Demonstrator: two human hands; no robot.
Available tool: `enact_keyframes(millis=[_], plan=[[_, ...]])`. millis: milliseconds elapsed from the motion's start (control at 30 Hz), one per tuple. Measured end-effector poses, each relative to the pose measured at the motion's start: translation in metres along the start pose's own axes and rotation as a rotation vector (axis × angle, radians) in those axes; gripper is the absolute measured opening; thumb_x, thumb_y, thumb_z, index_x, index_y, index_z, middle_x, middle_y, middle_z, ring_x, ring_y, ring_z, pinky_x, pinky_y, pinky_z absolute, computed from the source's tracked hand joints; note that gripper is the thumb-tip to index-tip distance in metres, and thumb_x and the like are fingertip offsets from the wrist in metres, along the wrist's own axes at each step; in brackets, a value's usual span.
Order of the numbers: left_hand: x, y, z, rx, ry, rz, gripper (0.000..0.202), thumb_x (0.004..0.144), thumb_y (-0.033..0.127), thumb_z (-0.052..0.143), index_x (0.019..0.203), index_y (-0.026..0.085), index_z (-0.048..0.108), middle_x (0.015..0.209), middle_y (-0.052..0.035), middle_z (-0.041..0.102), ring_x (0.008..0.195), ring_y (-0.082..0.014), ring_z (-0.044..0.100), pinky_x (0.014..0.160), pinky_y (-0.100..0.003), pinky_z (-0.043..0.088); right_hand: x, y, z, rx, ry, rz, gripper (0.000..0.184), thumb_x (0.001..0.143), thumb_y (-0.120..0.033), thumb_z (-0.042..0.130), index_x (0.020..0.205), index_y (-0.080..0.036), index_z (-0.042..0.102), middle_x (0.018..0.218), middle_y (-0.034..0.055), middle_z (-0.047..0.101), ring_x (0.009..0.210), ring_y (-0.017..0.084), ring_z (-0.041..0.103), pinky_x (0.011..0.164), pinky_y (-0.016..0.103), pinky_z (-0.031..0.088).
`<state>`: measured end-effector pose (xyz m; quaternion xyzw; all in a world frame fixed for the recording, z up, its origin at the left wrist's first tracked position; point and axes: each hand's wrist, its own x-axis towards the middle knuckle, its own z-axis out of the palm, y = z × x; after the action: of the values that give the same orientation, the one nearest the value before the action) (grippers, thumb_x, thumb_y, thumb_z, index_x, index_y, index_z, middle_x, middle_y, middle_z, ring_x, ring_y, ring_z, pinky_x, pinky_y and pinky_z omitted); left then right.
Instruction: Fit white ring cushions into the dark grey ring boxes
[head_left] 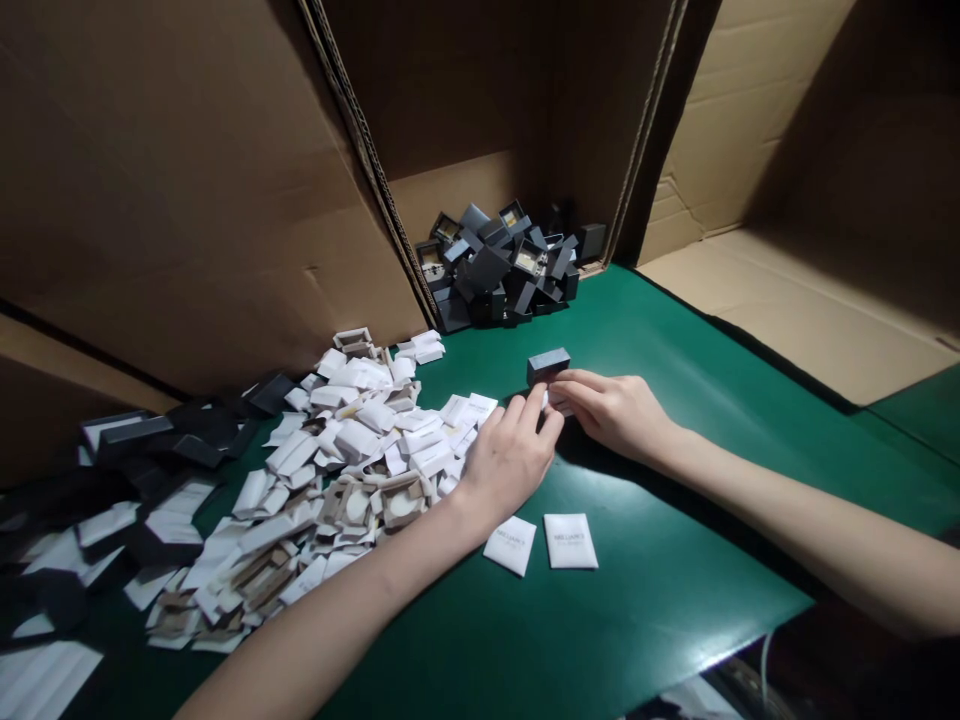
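Observation:
My left hand [514, 450] and my right hand [619, 408] meet over the green table, fingers bent in and closed. A small white piece [556, 401] shows between their fingertips, mostly hidden by the fingers, so its kind is unclear. Directly behind the fingertips stands a small dark box [548, 366]; whether a finger touches it I cannot tell. Below my hands lie two flat white printed packets, a tilted packet [511, 545] by my left wrist and a straighter packet [570, 541] to its right.
A heap of small white cartons [360, 440] spreads left of my hands. Dark jewellery-like boxes [502, 265] pile up at the back against a cardboard compartment [465, 180]. More dark boxes [165, 440] lie far left. A cardboard box [810, 300] opens at right on the green table [675, 560].

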<state>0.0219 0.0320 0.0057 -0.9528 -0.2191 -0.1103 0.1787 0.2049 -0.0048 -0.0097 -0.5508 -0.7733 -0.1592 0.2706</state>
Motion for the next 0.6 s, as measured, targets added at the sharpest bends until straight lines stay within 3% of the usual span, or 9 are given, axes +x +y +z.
enact_keyframes(millis=[233,333,600], plan=[[0.001,-0.005,0.002,-0.067,-0.007,-0.038,0.042,0.092,0.022,0.042,0.132,0.008,0.043,0.142,-0.0153,0.044,0.099,-0.0223,0.055,0.08,-0.033,0.05,0.002,0.01,-0.002,0.233,-0.086,0.03,0.037,0.083,-0.004,0.043,0.108,-0.018,0.065,0.12,0.0074,0.065,0.093,0.018,0.069,0.073,0.027,0.056],[0.002,-0.007,0.003,-0.097,0.012,-0.048,0.048,0.091,0.02,0.043,0.137,0.006,0.038,0.14,-0.0155,0.046,0.099,-0.0221,0.056,0.081,-0.033,0.051,0.001,0.011,-0.002,0.229,-0.097,0.031,0.039,0.082,-0.003,0.042,0.11,-0.019,0.065,0.121,0.008,0.065,0.093,0.019,0.069,0.071,0.029,0.057],[0.005,-0.01,0.008,-0.121,0.028,-0.036,0.046,0.087,0.016,0.046,0.132,0.007,0.043,0.136,-0.0134,0.051,0.099,-0.0224,0.057,0.078,-0.033,0.052,0.002,0.012,0.003,0.296,-0.032,0.03,0.037,0.083,-0.003,0.041,0.109,-0.017,0.064,0.117,0.0085,0.066,0.093,0.017,0.069,0.075,0.029,0.056]])
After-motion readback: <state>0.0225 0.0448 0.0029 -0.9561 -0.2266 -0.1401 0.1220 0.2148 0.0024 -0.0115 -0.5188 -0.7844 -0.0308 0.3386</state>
